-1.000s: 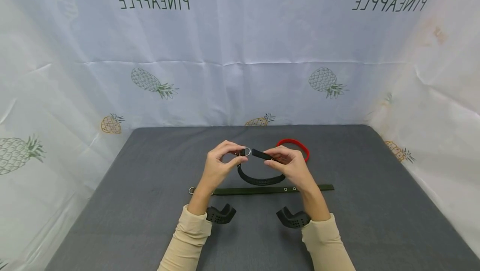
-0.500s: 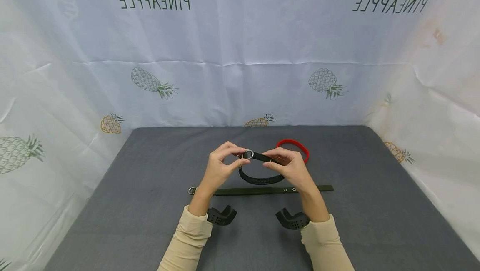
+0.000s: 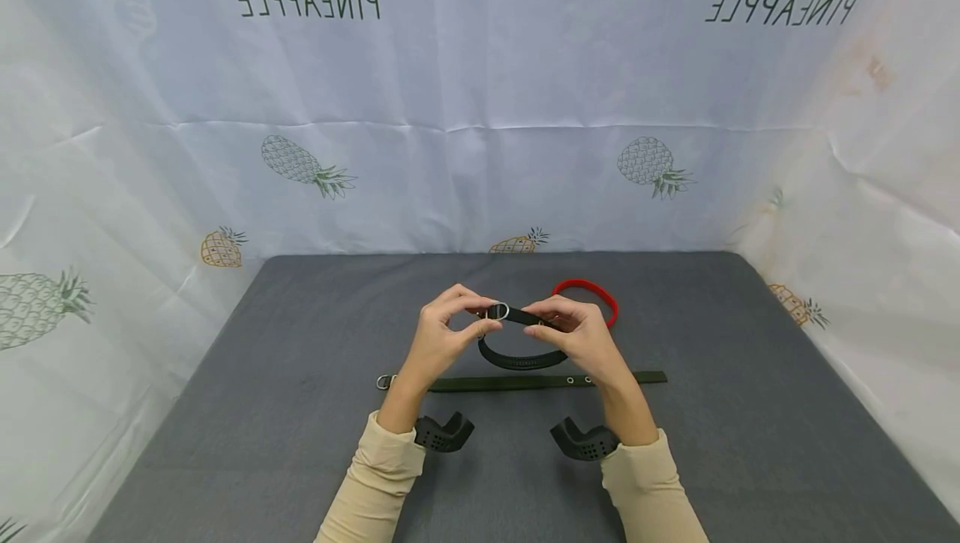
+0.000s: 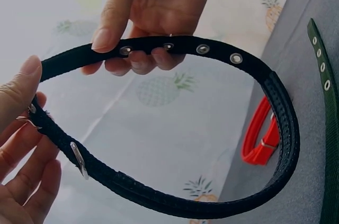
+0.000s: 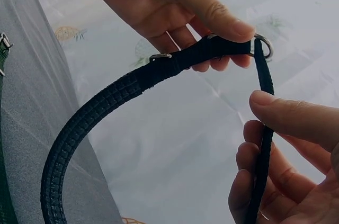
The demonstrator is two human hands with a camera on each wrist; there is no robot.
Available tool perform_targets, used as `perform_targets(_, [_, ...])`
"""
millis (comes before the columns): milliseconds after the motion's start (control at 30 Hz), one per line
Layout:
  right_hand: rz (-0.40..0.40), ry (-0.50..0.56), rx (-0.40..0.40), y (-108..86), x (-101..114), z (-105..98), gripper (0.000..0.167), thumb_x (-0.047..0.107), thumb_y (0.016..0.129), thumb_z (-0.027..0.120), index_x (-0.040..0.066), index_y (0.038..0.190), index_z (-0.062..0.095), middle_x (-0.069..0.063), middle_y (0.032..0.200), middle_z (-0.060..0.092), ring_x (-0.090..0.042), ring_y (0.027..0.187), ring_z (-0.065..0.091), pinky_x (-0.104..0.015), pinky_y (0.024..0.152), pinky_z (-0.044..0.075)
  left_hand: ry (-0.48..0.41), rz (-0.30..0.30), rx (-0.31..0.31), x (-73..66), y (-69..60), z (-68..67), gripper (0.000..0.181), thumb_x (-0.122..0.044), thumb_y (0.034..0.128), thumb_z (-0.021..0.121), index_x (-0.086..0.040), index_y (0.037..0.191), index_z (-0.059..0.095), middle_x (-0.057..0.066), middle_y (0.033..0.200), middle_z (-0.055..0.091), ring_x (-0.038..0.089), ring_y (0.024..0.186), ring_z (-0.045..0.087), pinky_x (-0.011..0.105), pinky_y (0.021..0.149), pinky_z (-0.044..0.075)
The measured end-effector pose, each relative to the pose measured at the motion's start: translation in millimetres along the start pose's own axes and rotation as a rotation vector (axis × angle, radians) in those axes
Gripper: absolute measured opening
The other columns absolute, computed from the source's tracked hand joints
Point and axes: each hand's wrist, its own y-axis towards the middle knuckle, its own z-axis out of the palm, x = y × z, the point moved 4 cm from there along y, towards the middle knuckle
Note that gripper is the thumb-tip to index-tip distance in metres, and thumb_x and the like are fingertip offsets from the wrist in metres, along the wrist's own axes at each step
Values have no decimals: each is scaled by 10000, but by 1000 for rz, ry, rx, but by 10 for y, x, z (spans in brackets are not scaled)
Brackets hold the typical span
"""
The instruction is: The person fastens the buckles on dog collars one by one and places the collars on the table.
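Observation:
A black strap (image 3: pixel 522 362) with metal eyelets is bent into a loop between both hands. The left hand (image 3: pixel 450 324) pinches its buckle end, beside a metal ring (image 3: pixel 503 310). The right hand (image 3: pixel 573 326) grips the strap's eyelet end between thumb and fingers. In the right wrist view, the tip of that end lies in the metal ring (image 5: pixel 266 47), with the left hand (image 5: pixel 185 9) holding the strap just behind it. The left wrist view has the right hand (image 4: pixel 159 12) around the strap near an eyelet (image 4: pixel 125 51); several eyelets show.
A green strap (image 3: pixel 495 383) lies flat across the grey table (image 3: pixel 300 443), nearer the person than the black loop and partly behind the forearms. Behind the right hand lies a red looped strap (image 3: pixel 611 301). Printed white cloth (image 3: pixel 480 184) stands behind the table.
The hands have come slightly closer together. The gap between the strap's free end and the metal ring has closed, and the end now meets the ring.

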Motion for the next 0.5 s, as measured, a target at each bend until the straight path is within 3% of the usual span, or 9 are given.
perform_targets(500, [17,-15,7,6,11,25,262,32,844,710,-99,1068,675,197,910,645,-15,747,597,-181,674,497,50,2,26,6,3,22,238,-71,761,782,-16,989,736,114,901,650,163,834,597,242,758,523])
